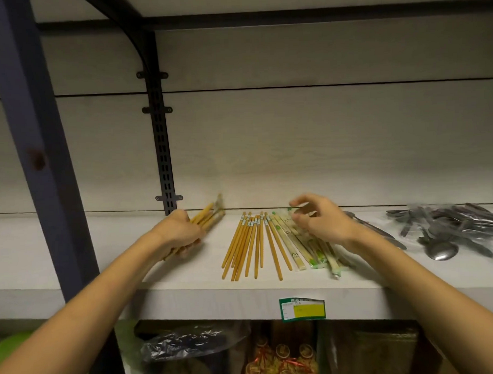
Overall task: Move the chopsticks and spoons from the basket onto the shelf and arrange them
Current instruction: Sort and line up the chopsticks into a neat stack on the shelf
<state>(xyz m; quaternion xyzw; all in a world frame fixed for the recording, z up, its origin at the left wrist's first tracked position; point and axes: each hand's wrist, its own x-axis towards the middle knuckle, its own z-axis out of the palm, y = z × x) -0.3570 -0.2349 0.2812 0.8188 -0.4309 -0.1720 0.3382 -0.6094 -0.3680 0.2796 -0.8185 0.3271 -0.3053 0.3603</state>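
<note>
Wooden chopsticks (248, 242) lie loose on the white shelf (187, 275), fanned a little, their tips pointing toward the front edge and their labelled ends toward the back wall; I take this group as my landmark. Just to its right sits a row of wrapped chopsticks (306, 249) in clear sleeves with green print, touching one another and angled outward toward the shelf edge. My right hand (322, 220) hovers over the far ends of those wrapped pairs, fingers curled and slightly apart, thumb and forefinger pinched near something green and blurred; I cannot tell whether it truly grips anything. Left of the loose group, my left hand (182, 231) is closed around a bundle of chopsticks (210, 217), fingers wrapped tight on the shafts, the far ends raised and blurred, pointing toward the back wall, the near ends poking out below my palm close to the shelf surface. Well to the right of the landmark, beyond my right wrist, metal spoons (448, 233) lie heaped in clear plastic, one bowl facing up near the front. Below the landmark, on the shelf's front face, a green and yellow price tag (302, 309) is stuck. A blue upright post (40, 155) stands far left.
</note>
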